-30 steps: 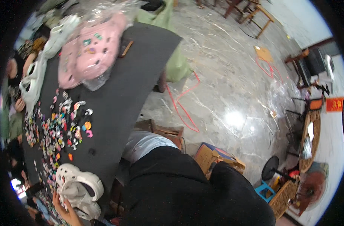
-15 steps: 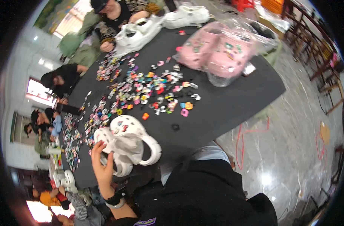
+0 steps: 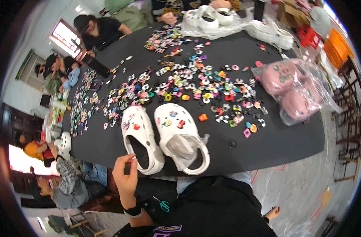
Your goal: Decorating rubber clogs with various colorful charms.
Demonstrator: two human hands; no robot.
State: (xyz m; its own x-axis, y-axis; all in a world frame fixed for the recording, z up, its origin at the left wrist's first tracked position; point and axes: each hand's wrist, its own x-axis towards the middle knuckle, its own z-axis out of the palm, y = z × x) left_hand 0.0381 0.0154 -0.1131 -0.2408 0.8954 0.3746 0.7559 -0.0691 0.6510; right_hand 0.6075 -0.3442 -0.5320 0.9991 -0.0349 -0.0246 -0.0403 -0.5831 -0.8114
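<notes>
Two white clogs lie side by side on the black table before me. The left clog [image 3: 136, 136] has colourful charms on its toe, and its dark inside shows. In the right clog [image 3: 180, 130], also decorated with charms, a crumpled clear plastic bag [image 3: 182, 149] fills the opening. Beside the left clog's heel is my left hand [image 3: 125, 179], its fingers half curled and the thumb apart from them. The fingertips are at the clog's edge; whether they touch is unclear. My right hand [image 3: 273, 213] hangs low at my right side, small in view, its fingers hard to make out.
Many loose shoe charms [image 3: 172, 85] spread over the table [image 3: 275, 146]. Pink clogs [image 3: 301, 100] in clear plastic sit at the right. White clogs [image 3: 207, 19] on plastic lie at the far edge. Several people [image 3: 103, 31] work around the table. Wooden stools [image 3: 348, 130] stand at right.
My view has turned, so the table and clogs appear further right. The two clogs, tilted together before, now lie flat and apart. My right hand has come into view.
</notes>
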